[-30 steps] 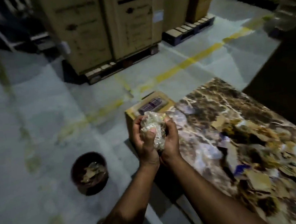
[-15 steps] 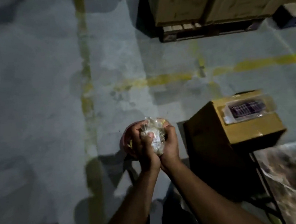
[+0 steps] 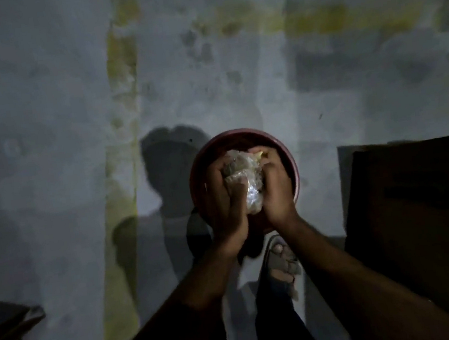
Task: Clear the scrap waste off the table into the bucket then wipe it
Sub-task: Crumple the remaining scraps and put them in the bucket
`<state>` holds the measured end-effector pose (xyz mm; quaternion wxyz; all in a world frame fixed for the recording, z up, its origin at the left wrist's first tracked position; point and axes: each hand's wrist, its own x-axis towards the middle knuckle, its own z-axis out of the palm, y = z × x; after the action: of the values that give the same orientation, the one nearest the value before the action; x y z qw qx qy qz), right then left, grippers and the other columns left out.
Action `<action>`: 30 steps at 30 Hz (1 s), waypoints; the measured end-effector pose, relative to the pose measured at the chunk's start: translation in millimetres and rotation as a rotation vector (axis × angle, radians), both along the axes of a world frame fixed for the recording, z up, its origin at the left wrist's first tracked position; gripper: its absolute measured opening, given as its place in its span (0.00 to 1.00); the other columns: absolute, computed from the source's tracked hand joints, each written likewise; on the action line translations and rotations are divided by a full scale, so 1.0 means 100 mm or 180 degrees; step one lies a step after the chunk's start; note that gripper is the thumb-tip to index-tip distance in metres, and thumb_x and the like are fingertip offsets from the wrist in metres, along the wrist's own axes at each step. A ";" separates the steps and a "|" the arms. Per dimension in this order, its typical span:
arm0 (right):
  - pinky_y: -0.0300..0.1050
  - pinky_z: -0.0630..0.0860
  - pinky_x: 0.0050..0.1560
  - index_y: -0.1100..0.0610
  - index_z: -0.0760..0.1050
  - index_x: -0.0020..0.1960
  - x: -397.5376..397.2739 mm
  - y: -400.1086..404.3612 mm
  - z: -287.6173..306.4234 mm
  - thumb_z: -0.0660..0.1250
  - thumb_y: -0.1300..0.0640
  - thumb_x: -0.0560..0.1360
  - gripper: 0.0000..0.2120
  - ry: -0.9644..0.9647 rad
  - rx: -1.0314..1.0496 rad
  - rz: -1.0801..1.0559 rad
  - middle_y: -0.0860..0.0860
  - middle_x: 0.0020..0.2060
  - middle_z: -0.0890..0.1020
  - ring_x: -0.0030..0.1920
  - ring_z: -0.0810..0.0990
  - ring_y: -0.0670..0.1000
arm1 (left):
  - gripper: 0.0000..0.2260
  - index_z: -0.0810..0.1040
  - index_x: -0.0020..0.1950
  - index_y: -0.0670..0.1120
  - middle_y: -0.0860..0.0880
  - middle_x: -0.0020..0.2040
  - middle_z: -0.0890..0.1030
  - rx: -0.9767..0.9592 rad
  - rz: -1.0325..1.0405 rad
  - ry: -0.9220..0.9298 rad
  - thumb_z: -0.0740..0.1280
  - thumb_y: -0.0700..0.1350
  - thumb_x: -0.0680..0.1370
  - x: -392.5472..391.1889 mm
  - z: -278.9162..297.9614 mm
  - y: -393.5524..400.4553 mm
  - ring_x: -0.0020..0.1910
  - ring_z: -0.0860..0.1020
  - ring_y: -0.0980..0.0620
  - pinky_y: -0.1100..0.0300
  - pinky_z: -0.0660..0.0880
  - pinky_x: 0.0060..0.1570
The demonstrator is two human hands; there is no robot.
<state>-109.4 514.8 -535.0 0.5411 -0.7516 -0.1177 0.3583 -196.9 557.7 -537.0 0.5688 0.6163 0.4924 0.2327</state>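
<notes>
The left hand (image 3: 225, 198) and the right hand (image 3: 275, 188) both squeeze a crumpled ball of clear plastic scrap (image 3: 244, 178); it sits right above the round red bucket (image 3: 293, 166) on the grey floor (image 3: 38, 108). A sandalled foot (image 3: 282, 262) stands just beside the bucket.

bucket (image 3: 287, 156) interior hidden by hands; box (image 3: 423, 215) cropped

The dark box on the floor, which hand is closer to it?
Right. The right hand clutches the scrap wad on the side facing the box; the left hand holds the wad's far side, over the bucket.
</notes>
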 end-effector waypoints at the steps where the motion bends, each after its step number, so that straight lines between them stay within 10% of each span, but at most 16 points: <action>1: 0.58 0.75 0.62 0.49 0.77 0.59 0.09 -0.03 -0.22 0.54 0.53 0.81 0.14 -0.0094 -0.0111 0.0172 0.51 0.55 0.81 0.59 0.79 0.52 | 0.26 0.72 0.70 0.43 0.45 0.65 0.77 0.0001 -0.0120 0.0028 0.61 0.56 0.76 0.01 -0.17 0.02 0.65 0.76 0.49 0.50 0.72 0.66; 7: 0.43 0.60 0.77 0.52 0.56 0.82 0.47 -0.20 -0.67 0.52 0.48 0.86 0.25 -0.0617 -0.0698 0.1575 0.51 0.78 0.65 0.76 0.64 0.47 | 0.31 0.68 0.76 0.44 0.41 0.77 0.67 0.0533 -0.1199 0.0654 0.60 0.58 0.76 -0.15 -0.83 0.31 0.76 0.65 0.42 0.43 0.61 0.74; 19: 0.62 0.48 0.78 0.51 0.43 0.83 0.31 -0.17 -1.23 0.48 0.37 0.79 0.37 -0.2117 -0.1735 0.3179 0.55 0.82 0.42 0.82 0.44 0.57 | 0.32 0.55 0.82 0.44 0.45 0.83 0.53 0.2149 -0.2722 0.2530 0.54 0.54 0.80 -0.28 -1.35 0.32 0.82 0.52 0.44 0.43 0.56 0.76; 23: 0.65 0.49 0.79 0.56 0.40 0.82 0.23 -0.14 -1.73 0.35 0.37 0.78 0.38 -0.2322 -0.2271 0.3598 0.57 0.82 0.41 0.82 0.42 0.57 | 0.31 0.52 0.83 0.45 0.46 0.83 0.50 0.1977 -0.2886 0.2643 0.50 0.52 0.80 -0.20 -1.80 0.29 0.82 0.49 0.44 0.43 0.52 0.78; 30: 0.62 0.44 0.79 0.55 0.34 0.82 0.30 -0.06 -2.07 0.41 0.42 0.84 0.32 -0.2044 -0.2706 0.3730 0.53 0.81 0.36 0.81 0.35 0.54 | 0.30 0.47 0.83 0.47 0.48 0.83 0.46 0.1962 -0.3314 0.3110 0.53 0.53 0.83 0.10 -2.04 0.36 0.80 0.50 0.44 0.41 0.44 0.77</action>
<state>-79.0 508.7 -741.9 -0.1296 -0.7762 -0.4977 0.3648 -186.6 593.5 -740.6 0.1262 0.9312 0.2474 -0.2360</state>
